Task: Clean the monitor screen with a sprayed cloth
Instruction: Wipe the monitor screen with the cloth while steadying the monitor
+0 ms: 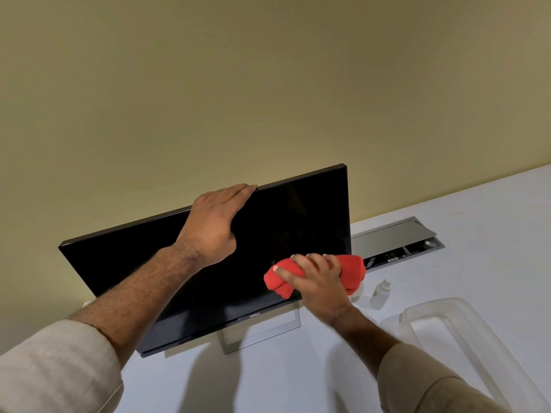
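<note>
Right hand [320, 281] grasps soft bunched cloth [351, 271] against screen [268, 234], near desk's back edge. Left hand [216, 223], fingers straight, steadies top bezel. Panel looks fragile; press lightly.

Glossy monitor [268, 234] – plush cloth [351, 269]

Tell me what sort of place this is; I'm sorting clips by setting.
Probably an office or study desk. A Dell monitor stands on a white desk against a plain wall, and a metal cable hatch is set into the desktop behind it. The hands steady and wipe the screen.
</note>
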